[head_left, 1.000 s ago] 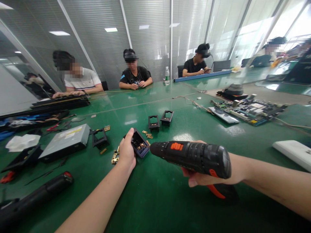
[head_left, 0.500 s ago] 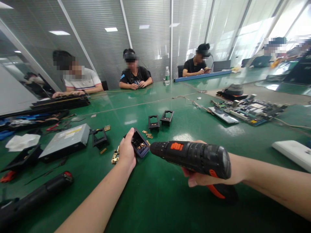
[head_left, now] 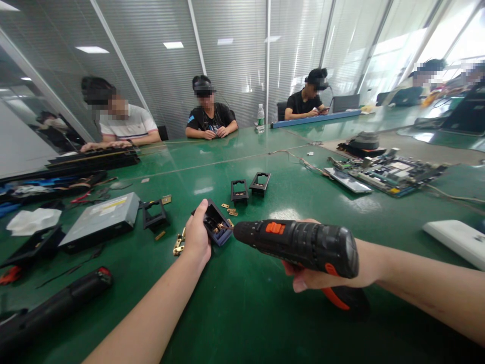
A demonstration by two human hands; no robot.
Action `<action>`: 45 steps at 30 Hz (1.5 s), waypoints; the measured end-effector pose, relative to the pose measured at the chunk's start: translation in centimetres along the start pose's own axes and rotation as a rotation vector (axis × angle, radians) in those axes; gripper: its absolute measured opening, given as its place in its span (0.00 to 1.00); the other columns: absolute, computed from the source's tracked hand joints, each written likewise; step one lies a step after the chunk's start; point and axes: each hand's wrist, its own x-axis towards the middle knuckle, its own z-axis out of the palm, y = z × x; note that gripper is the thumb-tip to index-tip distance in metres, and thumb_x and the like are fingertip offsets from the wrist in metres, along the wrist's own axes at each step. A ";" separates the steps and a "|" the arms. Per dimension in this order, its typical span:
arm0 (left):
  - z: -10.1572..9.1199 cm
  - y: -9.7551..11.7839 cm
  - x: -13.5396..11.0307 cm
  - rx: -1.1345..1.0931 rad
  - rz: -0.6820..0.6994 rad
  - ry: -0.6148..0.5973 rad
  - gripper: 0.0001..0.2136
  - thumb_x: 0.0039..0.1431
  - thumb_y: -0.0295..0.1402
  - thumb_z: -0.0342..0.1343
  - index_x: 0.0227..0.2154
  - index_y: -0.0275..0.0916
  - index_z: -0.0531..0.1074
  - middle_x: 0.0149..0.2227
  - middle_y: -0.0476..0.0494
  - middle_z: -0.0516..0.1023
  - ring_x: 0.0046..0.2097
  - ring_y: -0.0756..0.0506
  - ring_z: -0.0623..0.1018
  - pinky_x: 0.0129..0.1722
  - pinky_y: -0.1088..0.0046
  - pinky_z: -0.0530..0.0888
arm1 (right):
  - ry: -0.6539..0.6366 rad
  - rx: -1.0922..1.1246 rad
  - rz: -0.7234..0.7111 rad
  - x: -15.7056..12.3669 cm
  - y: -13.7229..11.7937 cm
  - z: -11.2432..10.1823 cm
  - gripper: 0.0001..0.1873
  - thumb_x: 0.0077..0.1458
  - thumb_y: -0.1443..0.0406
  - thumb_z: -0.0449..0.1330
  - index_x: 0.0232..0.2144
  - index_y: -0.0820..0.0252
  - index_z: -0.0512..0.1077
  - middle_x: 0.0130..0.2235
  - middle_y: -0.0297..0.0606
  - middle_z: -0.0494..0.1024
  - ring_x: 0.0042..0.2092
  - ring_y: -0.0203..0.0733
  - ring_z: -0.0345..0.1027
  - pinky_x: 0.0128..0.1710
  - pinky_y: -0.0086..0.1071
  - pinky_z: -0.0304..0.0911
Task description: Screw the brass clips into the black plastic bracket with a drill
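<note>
My left hand (head_left: 197, 236) grips a small dark socket housing (head_left: 214, 224) with brass parts inside, tilted on the green table (head_left: 242, 313). My right hand (head_left: 322, 275) is wrapped round the handle of a black and orange electric screwdriver (head_left: 303, 243). The screwdriver's tip points left into the housing's open side. Small brass contacts (head_left: 179, 243) lie beside my left hand, and more brass contacts (head_left: 229, 210) lie just beyond the housing.
Two empty black housings (head_left: 250, 187) and a third black housing (head_left: 154, 215) stand beyond. A grey optical drive (head_left: 99, 220), a second black driver (head_left: 56, 303), a circuit board (head_left: 390, 172) and a white device (head_left: 454, 237) lie around. Several people sit along the far side.
</note>
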 end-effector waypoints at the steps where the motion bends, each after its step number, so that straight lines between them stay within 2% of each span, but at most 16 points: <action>1: 0.0 0.0 0.0 -0.006 -0.001 -0.002 0.13 0.59 0.41 0.66 0.39 0.37 0.78 0.29 0.43 0.80 0.28 0.42 0.82 0.35 0.62 0.82 | 0.002 0.018 0.001 0.0 0.0 0.0 0.20 0.42 0.75 0.74 0.38 0.56 0.77 0.35 0.31 0.82 0.35 0.37 0.77 0.36 0.27 0.75; 7: 0.1 -0.1 0.0 -0.001 0.020 -0.011 0.13 0.58 0.42 0.67 0.38 0.37 0.78 0.29 0.44 0.80 0.28 0.43 0.81 0.35 0.64 0.82 | 0.023 0.011 0.030 -0.1 -0.5 0.2 0.20 0.46 0.70 0.74 0.42 0.57 0.75 0.33 0.31 0.81 0.33 0.37 0.77 0.35 0.26 0.74; 11: 0.1 -0.1 0.0 0.000 0.023 -0.015 0.13 0.58 0.42 0.66 0.38 0.37 0.78 0.28 0.45 0.79 0.27 0.43 0.80 0.34 0.64 0.82 | 0.019 0.019 0.020 0.1 -0.4 0.2 0.32 0.45 0.71 0.74 0.53 0.57 0.73 0.35 0.33 0.81 0.35 0.38 0.77 0.36 0.28 0.74; 16: 0.1 0.1 0.0 -0.006 0.004 -0.011 0.13 0.58 0.42 0.66 0.39 0.38 0.77 0.29 0.44 0.80 0.28 0.42 0.82 0.35 0.63 0.82 | 0.014 0.002 0.022 0.1 -0.2 0.4 0.38 0.46 0.69 0.74 0.59 0.56 0.69 0.35 0.33 0.81 0.35 0.40 0.78 0.35 0.30 0.75; 19: 0.1 0.1 -0.1 0.000 0.011 -0.021 0.13 0.59 0.42 0.66 0.38 0.37 0.77 0.28 0.45 0.80 0.28 0.42 0.82 0.35 0.63 0.82 | 0.038 0.055 0.009 0.1 -0.2 0.5 0.40 0.43 0.71 0.75 0.59 0.53 0.69 0.37 0.33 0.80 0.36 0.41 0.78 0.36 0.30 0.75; 23: 0.1 0.1 -0.1 -0.012 0.031 -0.024 0.12 0.58 0.41 0.66 0.37 0.37 0.77 0.28 0.45 0.80 0.28 0.43 0.81 0.35 0.64 0.82 | 0.016 -0.015 -0.036 0.0 -0.3 0.5 0.36 0.47 0.69 0.73 0.59 0.55 0.70 0.35 0.34 0.80 0.35 0.41 0.78 0.35 0.30 0.75; 31: 0.0 0.0 0.1 -0.011 0.011 -0.003 0.13 0.58 0.42 0.67 0.39 0.37 0.77 0.30 0.44 0.80 0.28 0.43 0.82 0.34 0.64 0.82 | 0.015 -0.041 -0.005 0.1 -0.3 0.4 0.39 0.47 0.68 0.74 0.60 0.55 0.68 0.34 0.33 0.81 0.34 0.41 0.78 0.34 0.30 0.75; 34: -0.1 0.0 0.2 0.002 0.003 -0.022 0.14 0.58 0.43 0.67 0.40 0.38 0.77 0.29 0.44 0.80 0.28 0.42 0.82 0.34 0.63 0.82 | 0.029 -0.015 -0.011 0.1 -0.1 0.3 0.38 0.47 0.70 0.74 0.59 0.54 0.69 0.37 0.34 0.81 0.36 0.41 0.78 0.36 0.30 0.76; 39: -0.1 0.0 0.3 -0.003 0.002 -0.009 0.14 0.58 0.43 0.66 0.39 0.38 0.77 0.29 0.45 0.79 0.27 0.42 0.81 0.33 0.62 0.82 | -0.001 0.007 -0.054 0.1 0.4 0.2 0.43 0.44 0.73 0.75 0.62 0.52 0.68 0.36 0.32 0.81 0.35 0.38 0.76 0.34 0.27 0.74; 45: -0.1 -0.1 0.2 0.019 0.004 -0.022 0.15 0.58 0.44 0.66 0.39 0.38 0.77 0.28 0.44 0.80 0.27 0.42 0.81 0.32 0.63 0.82 | 0.018 0.073 -0.007 -0.1 0.9 0.2 0.41 0.43 0.72 0.75 0.59 0.53 0.70 0.38 0.34 0.81 0.37 0.40 0.78 0.36 0.29 0.75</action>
